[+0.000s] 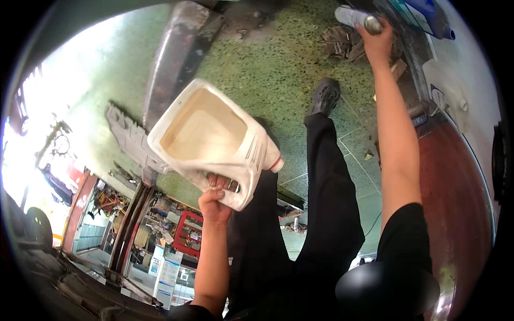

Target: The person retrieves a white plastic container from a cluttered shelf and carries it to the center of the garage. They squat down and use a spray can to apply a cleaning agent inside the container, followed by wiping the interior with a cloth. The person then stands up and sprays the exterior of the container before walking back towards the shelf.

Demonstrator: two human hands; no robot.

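My left hand point(215, 202) is closed around the handle of a white plastic jug point(251, 152), which is tilted, with a large opening cut in its side. The inside of the jug looks stained tan, and its neck with a red ring points to the right. At the far right my right arm is stretched out. There my right hand point(378, 44) grips a whitish cylindrical can point(350, 16) by its metallic end. Below the can and beside that hand lies a crumpled dark rag point(342, 44).
A blue jug point(425, 13) stands at the far right, near a white container point(447, 80). A dark red panel point(452, 187) runs along my right side. On the far left are a metal beam point(171, 64) and a flat grey part point(128, 136). My dark shoe point(325, 95) rests on the green speckled floor point(262, 69).
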